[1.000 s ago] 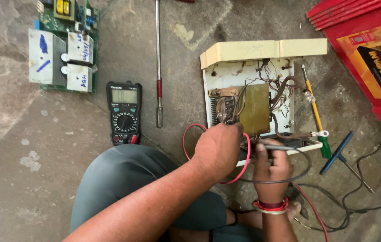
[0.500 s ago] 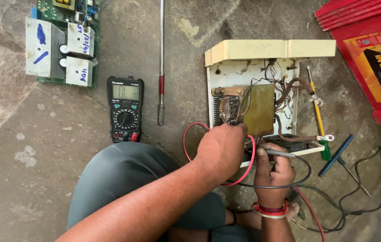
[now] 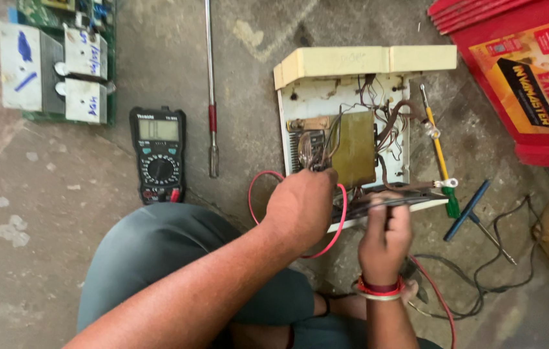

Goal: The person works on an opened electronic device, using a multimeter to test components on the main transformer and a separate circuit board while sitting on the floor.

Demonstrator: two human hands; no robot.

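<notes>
Far left: green board [image 3: 54, 58] on the floor, then the meter [image 3: 158, 154], then a long rod [image 3: 210, 90] lying top-to-bottom in view.

Centre: left hand [image 3: 301, 208] is curled shut at the near-left corner of the open chassis [image 3: 352, 139]. I judge it pinches the red lead [image 3: 258, 194], which loops out from under it; the tip itself is hidden.

Right hand [image 3: 385, 231] is closed on a thin dark probe [image 3: 390, 201]. Its long axis runs left-right along the chassis's near edge. The chassis lies just ahead of both hands; the left is nearer the circuitry.

Right: yellow screwdriver [image 3: 437, 145], blue T-handle [image 3: 467, 210], red battery [image 3: 526, 77].
</notes>
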